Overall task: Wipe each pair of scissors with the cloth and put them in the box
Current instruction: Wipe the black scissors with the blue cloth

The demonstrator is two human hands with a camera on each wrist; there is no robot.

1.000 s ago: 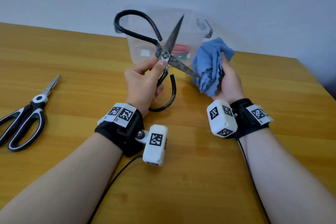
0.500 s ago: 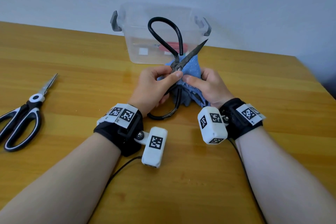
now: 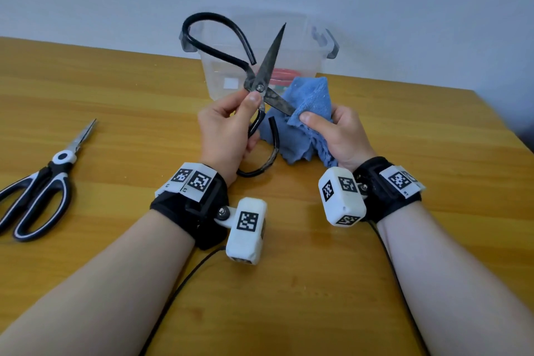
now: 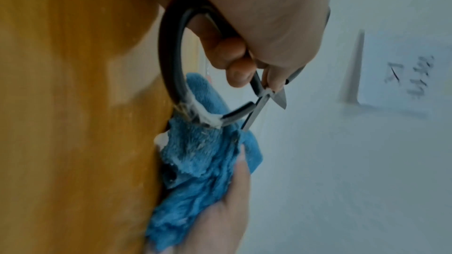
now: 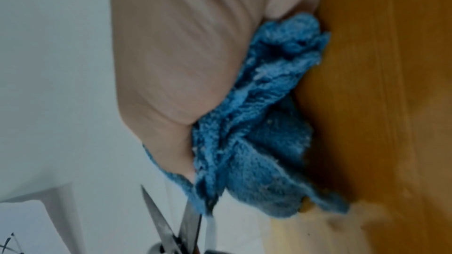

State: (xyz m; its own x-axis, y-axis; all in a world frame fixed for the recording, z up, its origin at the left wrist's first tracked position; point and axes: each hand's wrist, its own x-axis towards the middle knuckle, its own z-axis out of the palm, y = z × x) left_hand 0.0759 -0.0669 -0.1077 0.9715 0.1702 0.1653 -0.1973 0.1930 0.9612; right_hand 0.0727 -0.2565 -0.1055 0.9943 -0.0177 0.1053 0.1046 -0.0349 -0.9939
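Observation:
My left hand (image 3: 228,127) grips the black iron scissors (image 3: 267,66) near the pivot, blades spread wide, one pointing up and one slanting down to the right. The lower blade runs into the blue cloth (image 3: 309,101), which my right hand (image 3: 332,130) pinches around it. In the left wrist view my fingers (image 4: 234,59) curl round the black handle loop (image 4: 171,65) above the blue cloth (image 4: 203,161). The right wrist view shows the blue cloth (image 5: 257,123) bunched under my palm and the blades (image 5: 171,225) below. The clear plastic box (image 3: 303,49) stands behind the scissors.
A second pair of scissors with black and white handles (image 3: 37,182) lies on the wooden table (image 3: 289,283) at the far left. Something red (image 3: 284,74) lies inside the box. A pale wall rises behind the table's far edge.
The black scissors have swung open again, with one blade up and the big loop to the upper left. The cloth has shifted right, out along the lower blade, with my right hand.

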